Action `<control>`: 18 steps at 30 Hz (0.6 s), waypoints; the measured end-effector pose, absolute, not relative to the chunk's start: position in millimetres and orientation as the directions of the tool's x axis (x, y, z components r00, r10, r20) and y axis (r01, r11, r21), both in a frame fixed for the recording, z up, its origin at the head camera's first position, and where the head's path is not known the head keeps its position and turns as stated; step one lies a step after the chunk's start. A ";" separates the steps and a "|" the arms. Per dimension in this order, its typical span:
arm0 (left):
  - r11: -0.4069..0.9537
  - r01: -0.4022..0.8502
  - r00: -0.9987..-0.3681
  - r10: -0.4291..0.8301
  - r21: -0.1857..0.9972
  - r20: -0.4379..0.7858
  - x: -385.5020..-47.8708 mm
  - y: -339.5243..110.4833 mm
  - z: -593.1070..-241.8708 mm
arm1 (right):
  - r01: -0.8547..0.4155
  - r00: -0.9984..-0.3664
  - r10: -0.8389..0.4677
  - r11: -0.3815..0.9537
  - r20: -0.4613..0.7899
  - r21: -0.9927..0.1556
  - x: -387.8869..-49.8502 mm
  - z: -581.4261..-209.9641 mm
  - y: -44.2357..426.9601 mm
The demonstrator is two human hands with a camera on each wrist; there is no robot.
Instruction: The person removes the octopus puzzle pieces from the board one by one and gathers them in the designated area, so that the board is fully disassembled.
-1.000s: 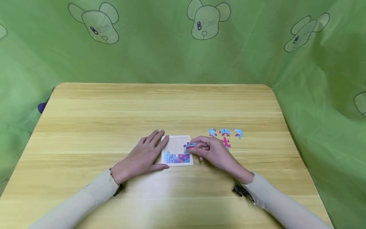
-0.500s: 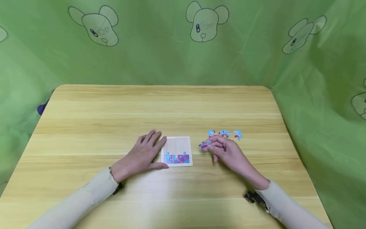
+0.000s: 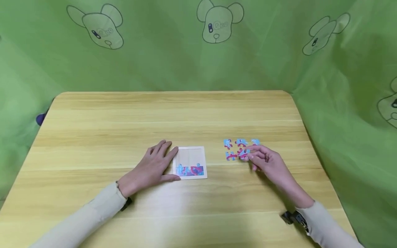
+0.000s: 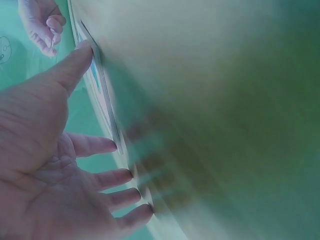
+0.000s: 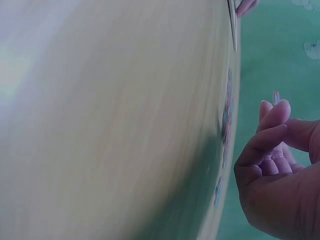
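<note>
A pale square tray (image 3: 205, 162) lies on the table with joined blue and pink puzzle pieces (image 3: 190, 171) along its near edge. My left hand (image 3: 149, 168) rests at the tray's left side, fingers spread, thumb and a finger touching the frame; the left wrist view shows the hand (image 4: 55, 165) beside the tray's edge. Right of the tray, my right hand (image 3: 270, 164) pinches a blue and pink piece (image 3: 244, 154) between thumb and finger. In the right wrist view the hand (image 5: 280, 170) holds that piece (image 5: 276, 97) raised off the table.
Loose pieces lie about the held one: one at the back left (image 3: 227, 143), one at the back middle (image 3: 241, 142), one at the back right (image 3: 255, 141) and one nearer (image 3: 231, 156). A green printed curtain (image 3: 173, 51) stands behind the wooden table (image 3: 139, 117).
My right hand has moved right, away from the tray, carrying the piece over to the loose ones. My left hand has stayed at the tray.
</note>
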State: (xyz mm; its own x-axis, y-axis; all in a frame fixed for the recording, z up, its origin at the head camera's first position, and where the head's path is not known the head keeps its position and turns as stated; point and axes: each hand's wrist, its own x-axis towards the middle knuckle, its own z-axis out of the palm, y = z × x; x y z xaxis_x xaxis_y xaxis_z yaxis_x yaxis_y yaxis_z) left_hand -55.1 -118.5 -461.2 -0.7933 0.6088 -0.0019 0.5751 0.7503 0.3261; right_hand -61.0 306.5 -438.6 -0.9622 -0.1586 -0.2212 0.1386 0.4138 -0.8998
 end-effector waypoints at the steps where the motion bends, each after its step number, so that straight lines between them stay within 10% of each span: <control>1: 0.752 0.573 -0.795 0.607 0.325 -0.005 -55.3 -118.7 -460.9 | 0.144 -0.963 -0.148 0.415 -0.223 -0.898 -61.5 -438.5 309.4; 18: 0.757 0.568 -0.796 0.604 0.322 -0.015 -55.0 -118.7 -461.1 | 0.268 -0.944 -0.004 0.574 -0.330 -0.774 -73.2 -442.8 347.4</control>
State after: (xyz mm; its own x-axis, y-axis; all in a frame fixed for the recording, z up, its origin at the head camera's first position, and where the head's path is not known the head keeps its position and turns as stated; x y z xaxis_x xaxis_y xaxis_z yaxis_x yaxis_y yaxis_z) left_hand -55.0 -118.7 -461.1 -0.7965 0.6045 -0.0151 0.5684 0.7570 0.3223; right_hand -73.2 347.4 -442.8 -0.9439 -0.0044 -0.3301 0.2679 0.5738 -0.7739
